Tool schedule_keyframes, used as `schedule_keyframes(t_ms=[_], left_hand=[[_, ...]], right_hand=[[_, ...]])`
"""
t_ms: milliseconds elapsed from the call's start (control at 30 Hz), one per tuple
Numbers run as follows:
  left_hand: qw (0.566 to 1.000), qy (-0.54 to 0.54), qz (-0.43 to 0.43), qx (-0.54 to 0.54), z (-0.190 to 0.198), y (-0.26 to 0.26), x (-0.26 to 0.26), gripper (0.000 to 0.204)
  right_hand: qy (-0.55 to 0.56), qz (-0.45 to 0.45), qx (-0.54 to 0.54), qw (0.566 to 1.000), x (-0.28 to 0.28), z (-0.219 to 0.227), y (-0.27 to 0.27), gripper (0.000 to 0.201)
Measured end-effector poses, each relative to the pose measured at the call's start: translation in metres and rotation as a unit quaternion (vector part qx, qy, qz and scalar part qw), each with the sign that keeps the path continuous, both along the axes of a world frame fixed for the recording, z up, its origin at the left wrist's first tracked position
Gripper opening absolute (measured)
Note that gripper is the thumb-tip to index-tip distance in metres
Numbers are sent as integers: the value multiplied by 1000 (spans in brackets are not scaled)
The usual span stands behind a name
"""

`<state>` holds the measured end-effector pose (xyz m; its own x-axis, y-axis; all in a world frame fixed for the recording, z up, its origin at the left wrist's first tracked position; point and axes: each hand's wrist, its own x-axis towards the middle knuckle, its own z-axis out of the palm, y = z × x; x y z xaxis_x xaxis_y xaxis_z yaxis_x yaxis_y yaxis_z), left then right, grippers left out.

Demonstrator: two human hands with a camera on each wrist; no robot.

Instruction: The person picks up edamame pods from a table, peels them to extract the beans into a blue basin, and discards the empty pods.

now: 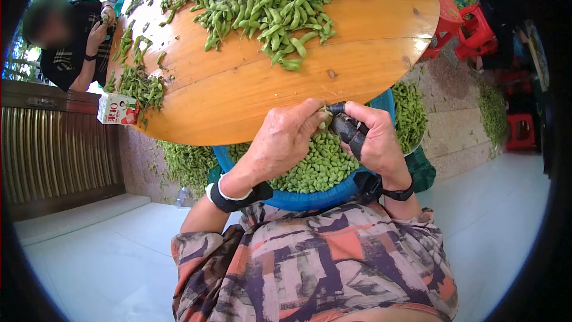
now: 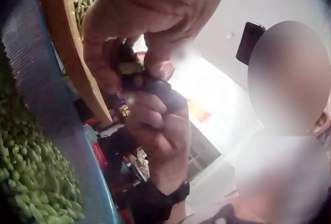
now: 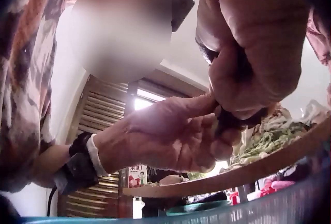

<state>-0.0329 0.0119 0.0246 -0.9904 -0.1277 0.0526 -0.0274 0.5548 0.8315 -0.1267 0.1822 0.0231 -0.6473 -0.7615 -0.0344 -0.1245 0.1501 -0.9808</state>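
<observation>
A small green pod is pinched by the left hand, whose thumb and fingers meet around it. Facing it, the right hand has curled fingers and dark coverings on thumb and fingers; its thumb and forefinger grip the pod's other side. The hands meet above a blue basin holding shelled green beans. In the left wrist view the left hand is above the right hand, partly hiding the pod. The right wrist view shows the right hand against the left hand's fingertips.
A wooden table bears a large heap of pods, smaller piles and a drink carton. More pods lie beyond the basin. Another person sits at the left. Red stools stand at the right.
</observation>
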Motion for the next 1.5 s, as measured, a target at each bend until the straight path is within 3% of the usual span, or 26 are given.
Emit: schedule_keyframes(t_ms=[33,67,200,233,333,400,467,567,600,667,700,733,767,800,833,867,900,967,1000,1033,1067,1133,1200,1367,1433,1500], left_hand=[[1000,1,1,0,4,-1,-1,25],[996,-42,-8,74,7,-3,-1,27],[967,-88,14,238,1,-1,-1,30],[967,-89,13,238,-5,1,-1,30],[966,-24,51,251,-23,13,1,31],[947,-23,142,289,-28,24,1,35],[946,-5,162,280,-23,30,0,37],[852,-2,158,500,-15,34,1,34],[851,0,158,501,-15,35,1,34],[795,8,161,585,-19,36,1,30],[794,8,161,586,-27,34,0,30],[912,121,115,375,-39,32,-1,27],[963,225,61,137,-47,30,-1,25],[963,225,62,137,-42,32,-1,25],[899,137,100,404,-33,35,0,23],[759,37,128,637,-27,37,0,21],[760,37,126,637,-26,38,1,21],[821,-2,134,555,-25,36,3,20],[820,-2,133,556,-26,32,4,20],[852,-21,106,512,-28,25,7,21],[880,-40,77,467,-29,21,7,23],[878,-46,86,469,-23,21,5,22],[883,-100,102,448,-16,18,4,21],[864,-71,120,484,-13,21,1,20],[870,-51,123,475,-14,23,1,19],[895,-27,133,425,-19,25,2,19]], right_hand=[[13,3,15,1000,-1,0,0,20],[13,5,15,1000,0,-2,-1,20],[164,-41,1,986,11,-14,-12,26],[232,-62,2,971,15,-15,-14,30],[291,-105,20,951,28,-22,-20,37],[306,-103,13,946,34,-24,-24,41],[321,-121,-13,939,37,-23,-27,39],[314,-127,-17,941,30,-25,-25,36],[315,-125,-17,940,31,-23,-25,36],[368,-149,-10,918,36,-21,-27,30],[387,-150,-21,909,39,-23,-28,28],[387,-149,-21,910,38,-23,-28,28],[401,-141,-35,905,37,-23,-28,33],[414,-132,-50,899,35,-23,-29,37],[391,-132,-45,910,33,-20,-28,35],[392,-132,-45,909,31,-19,-26,35],[358,-126,-33,925,28,-18,-22,34],[318,-123,-46,939,20,-20,-20,25],[319,-123,-45,939,18,-17,-17,25],[104,-106,-39,988,16,-12,-13,19],[-117,-84,-32,989,15,-9,-9,14],[-180,-68,-84,978,8,-14,-8,15],[-307,-34,-153,939,0,-15,-7,17],[-315,-43,-165,934,-3,-16,-7,19],[-193,-80,-85,974,0,-10,-9,19],[-142,-97,-66,983,4,-2,-12,20]])
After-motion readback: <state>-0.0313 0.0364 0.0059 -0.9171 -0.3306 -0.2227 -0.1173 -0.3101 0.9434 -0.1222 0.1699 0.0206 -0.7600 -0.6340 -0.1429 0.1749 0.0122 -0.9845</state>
